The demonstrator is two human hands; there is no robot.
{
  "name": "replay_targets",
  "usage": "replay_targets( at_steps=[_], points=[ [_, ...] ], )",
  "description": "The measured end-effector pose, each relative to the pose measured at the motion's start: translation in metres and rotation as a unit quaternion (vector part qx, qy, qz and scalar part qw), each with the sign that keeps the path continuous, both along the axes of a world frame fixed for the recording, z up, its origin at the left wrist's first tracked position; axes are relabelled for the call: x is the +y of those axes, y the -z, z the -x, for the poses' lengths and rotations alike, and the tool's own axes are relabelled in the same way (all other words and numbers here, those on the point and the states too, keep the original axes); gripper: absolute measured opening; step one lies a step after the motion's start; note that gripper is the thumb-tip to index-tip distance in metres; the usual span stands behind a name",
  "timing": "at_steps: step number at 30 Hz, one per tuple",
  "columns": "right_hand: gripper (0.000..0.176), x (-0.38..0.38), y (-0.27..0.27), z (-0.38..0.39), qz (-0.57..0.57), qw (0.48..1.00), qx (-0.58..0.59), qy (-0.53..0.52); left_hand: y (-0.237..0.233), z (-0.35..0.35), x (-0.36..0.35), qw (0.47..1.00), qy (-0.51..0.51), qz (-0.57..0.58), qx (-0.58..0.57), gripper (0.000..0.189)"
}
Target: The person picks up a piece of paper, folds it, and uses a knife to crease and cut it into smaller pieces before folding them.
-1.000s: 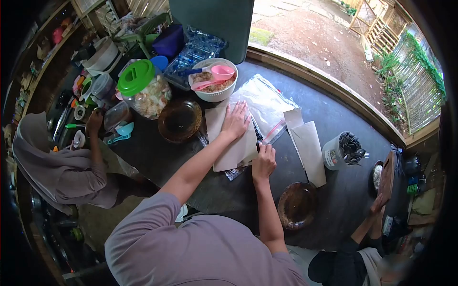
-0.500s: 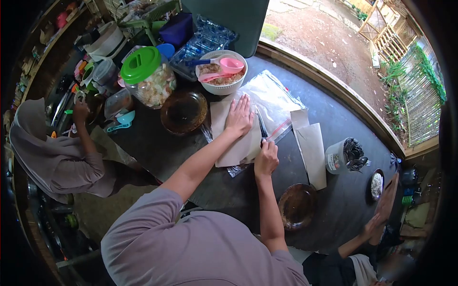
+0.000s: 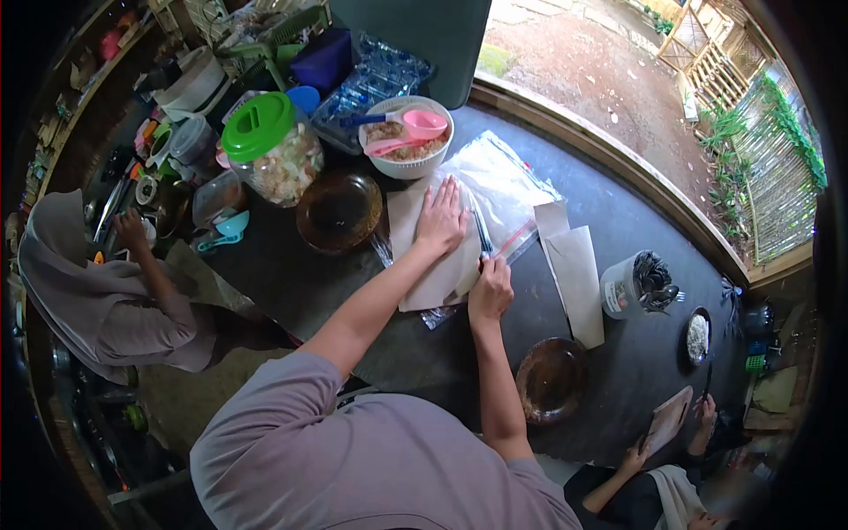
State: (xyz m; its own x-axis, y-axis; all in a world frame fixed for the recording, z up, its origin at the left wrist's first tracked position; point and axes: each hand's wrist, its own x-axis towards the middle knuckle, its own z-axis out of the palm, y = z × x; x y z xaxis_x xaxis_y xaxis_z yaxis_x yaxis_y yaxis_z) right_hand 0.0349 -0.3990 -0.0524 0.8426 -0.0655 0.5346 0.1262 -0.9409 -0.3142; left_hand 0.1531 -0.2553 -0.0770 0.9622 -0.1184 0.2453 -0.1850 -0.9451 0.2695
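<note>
My left hand (image 3: 443, 218) lies flat with its fingers stretched on a stack of brown paper (image 3: 422, 281), pressing it to the dark table. In my right hand (image 3: 491, 293) is a knife (image 3: 481, 231), its dark blade lying along the paper's right edge and pointing away from me. Clear plastic sheets (image 3: 508, 185) lie beneath and to the right of the paper. Further right, cut strips of brown paper (image 3: 574, 283) rest on the table. My right fingers wrap the handle and hide most of it.
A white bowl (image 3: 411, 166) with pink scoops and a green-lidded jar (image 3: 278, 168) stand at the back. Brown plates (image 3: 340, 212) flank my arms. A cutlery tub (image 3: 623, 287) stands right. One person (image 3: 115, 291) works at left; another (image 3: 609, 495) holds a wooden board (image 3: 669, 422).
My right hand and the knife have shifted very slightly; my left hand stays put. At lower right the other person has lifted and tilted the board. The left person's hand has moved slightly.
</note>
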Motion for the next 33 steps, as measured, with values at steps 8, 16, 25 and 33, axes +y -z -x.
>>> replay_targets(
  at_steps=[8, 16, 25, 33],
  points=[
    [0.019, 0.000, -0.002, -0.016, 0.000, 0.997, 0.013, 0.070, -0.010, -0.012, 0.006, 1.000, 0.002, 0.002, -0.022, 0.070],
    [0.026, -0.054, -0.015, -0.019, 0.021, 0.979, -0.007, 0.203, 0.013, -0.032, 0.024, 0.961, 0.064, 0.267, -0.035, 0.059],
    [0.027, -0.071, -0.003, -0.027, 0.086, 0.968, 0.066, 0.228, -0.021, -0.004, 0.049, 1.000, 0.010, 0.006, -0.027, 0.067],
    [0.062, -0.039, -0.024, 0.020, -0.030, 0.987, 0.142, 0.067, -0.037, 0.012, 0.051, 1.000, -0.008, -0.016, -0.006, 0.076]
  ],
)
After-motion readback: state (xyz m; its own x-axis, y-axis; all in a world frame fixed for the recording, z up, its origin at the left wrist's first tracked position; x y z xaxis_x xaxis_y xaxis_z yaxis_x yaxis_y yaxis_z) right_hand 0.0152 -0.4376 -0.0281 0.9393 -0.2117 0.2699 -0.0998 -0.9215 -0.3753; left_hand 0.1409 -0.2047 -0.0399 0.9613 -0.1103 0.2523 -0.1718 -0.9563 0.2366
